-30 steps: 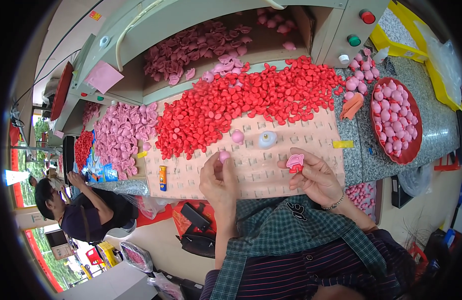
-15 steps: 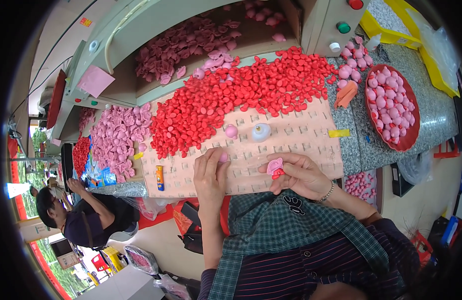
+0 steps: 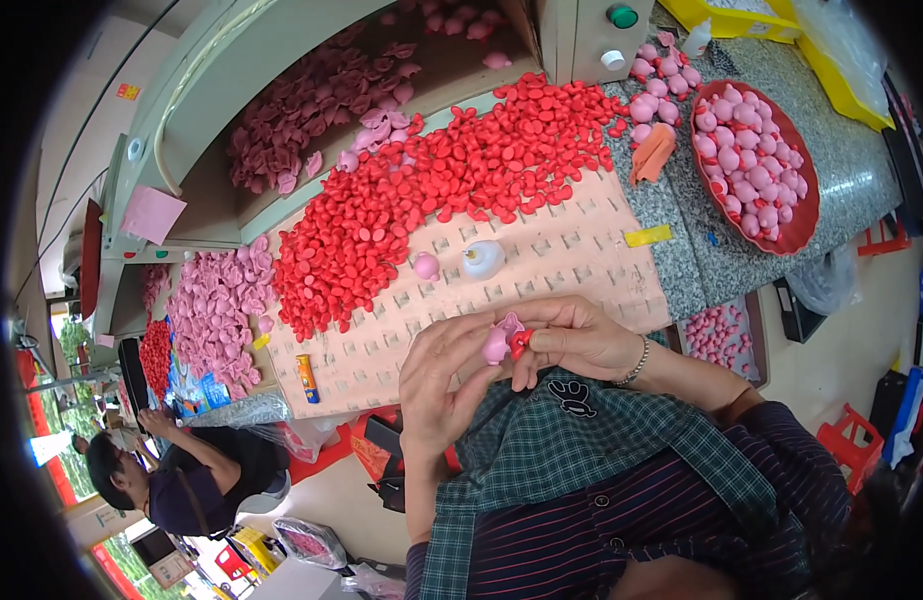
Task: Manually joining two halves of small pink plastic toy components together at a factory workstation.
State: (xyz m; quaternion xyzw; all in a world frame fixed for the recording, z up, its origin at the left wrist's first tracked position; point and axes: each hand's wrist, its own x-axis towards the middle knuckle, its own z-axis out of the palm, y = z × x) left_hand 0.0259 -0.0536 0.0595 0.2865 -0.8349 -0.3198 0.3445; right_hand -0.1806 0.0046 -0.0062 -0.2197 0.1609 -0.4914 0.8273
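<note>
A granite-look countertop [image 3: 847,185] fronts a grey-green cabinet [image 3: 580,50] — pale beige floor [image 3: 820,372] below, a red plastic stool [image 3: 850,447] at right — while bright, red-framed windows [image 3: 132,568] stand far left.

Our mat [image 3: 572,235] is peach with grey dashes. On it we see red pieces [image 3: 462,175]; left of it, pink shells [image 3: 214,295]; right of it, a red bowl [image 3: 806,222]; over the mat's near edge, a pink piece [image 3: 496,348] and a red piece [image 3: 521,344].
</note>
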